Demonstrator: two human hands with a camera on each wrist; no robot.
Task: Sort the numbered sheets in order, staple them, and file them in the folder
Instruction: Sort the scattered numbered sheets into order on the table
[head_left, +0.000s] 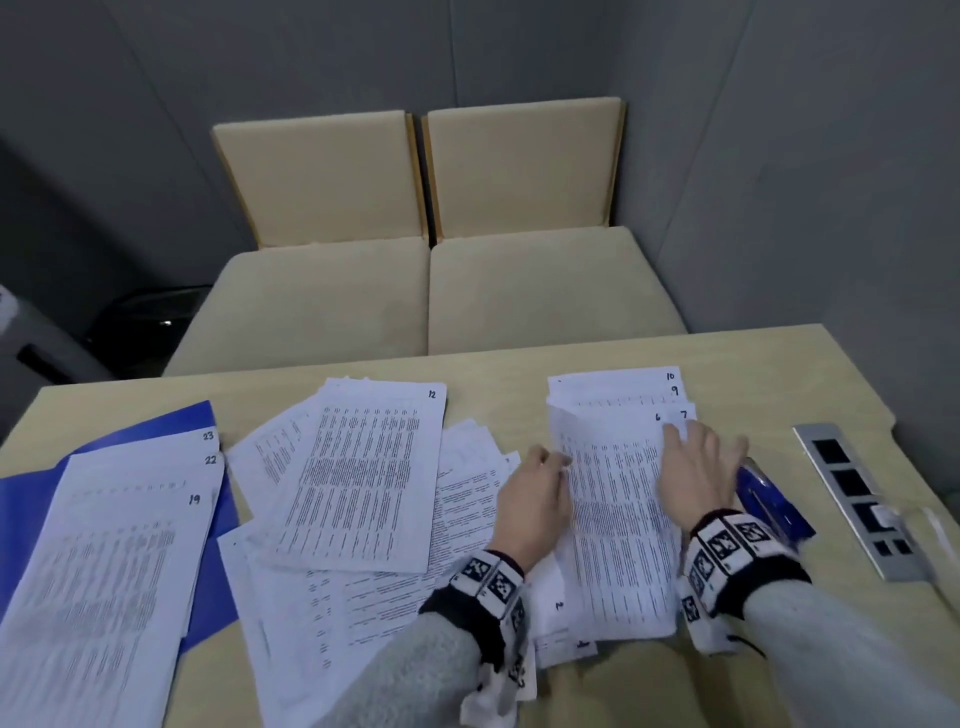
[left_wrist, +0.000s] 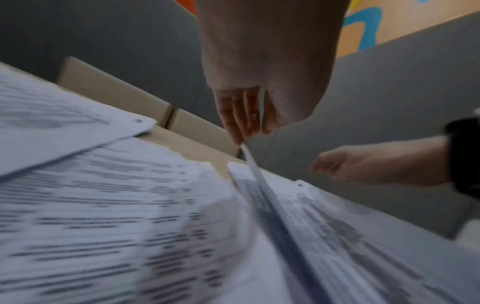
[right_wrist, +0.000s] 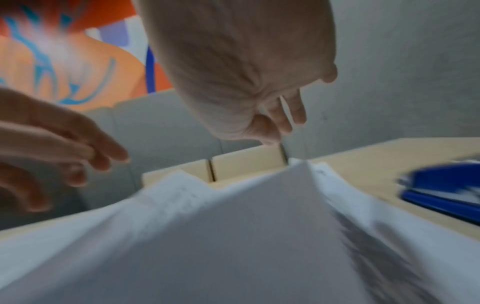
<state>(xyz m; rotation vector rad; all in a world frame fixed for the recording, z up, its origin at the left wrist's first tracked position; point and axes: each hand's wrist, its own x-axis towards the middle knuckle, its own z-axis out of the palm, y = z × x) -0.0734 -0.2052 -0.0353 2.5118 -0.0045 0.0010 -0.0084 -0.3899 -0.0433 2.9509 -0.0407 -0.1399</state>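
The numbered sheets (head_left: 363, 478) lie in three loose groups: 19, 22, 23 on the open blue folder (head_left: 171, 426) at left, sheet 12 in the middle, sheets 6 to 10 fanned at right. A blue stapler (head_left: 769, 499) lies just beside them.

Grey panelled walls (head_left: 779, 156) meet in a corner behind the seating, seams visible. Two cream upholstered seats (head_left: 426, 291) stand side by side against the corner, backrests (head_left: 415, 171) upright with wood-coloured edging, cushions touching. Pale wood worktop (head_left: 519, 364) directly in front of the seats. Metal socket strip (head_left: 857, 499) set in the worktop at far right. Dark, indistinct object (head_left: 140, 322) on the floor at left. Wrist views: orange and blue wall graphic (right_wrist: 64, 67) above the grey. Lighting dim, even.
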